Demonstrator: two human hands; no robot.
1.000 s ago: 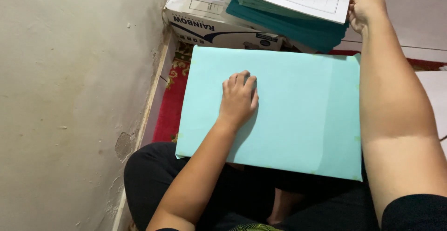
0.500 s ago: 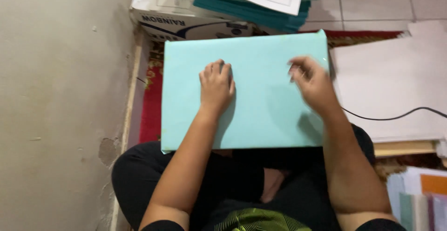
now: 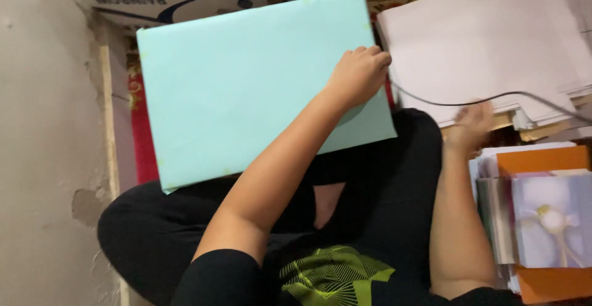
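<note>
A large pale mint sheet (image 3: 246, 78) lies tilted across my lap and the floor. My left hand (image 3: 361, 71) sits at its right edge with the fingers curled over that edge. My right hand (image 3: 472, 124) is blurred, its fingers apart. It is at the near edge of a stack of white sheets (image 3: 493, 41) on my right and holds nothing that I can see. A thin black cable (image 3: 524, 96) runs across that stack just above the hand.
A plastered wall (image 3: 43, 139) runs down the left. A white cardboard box (image 3: 160, 0) stands beyond the mint sheet. A red rug (image 3: 143, 145) shows beneath it. Orange and grey folders and booklets (image 3: 542, 213) are piled at the lower right.
My left hand has slid from the sheet's middle to its right edge. My right hand has left the sheet and moved right to the white stack. The view has shifted right.
</note>
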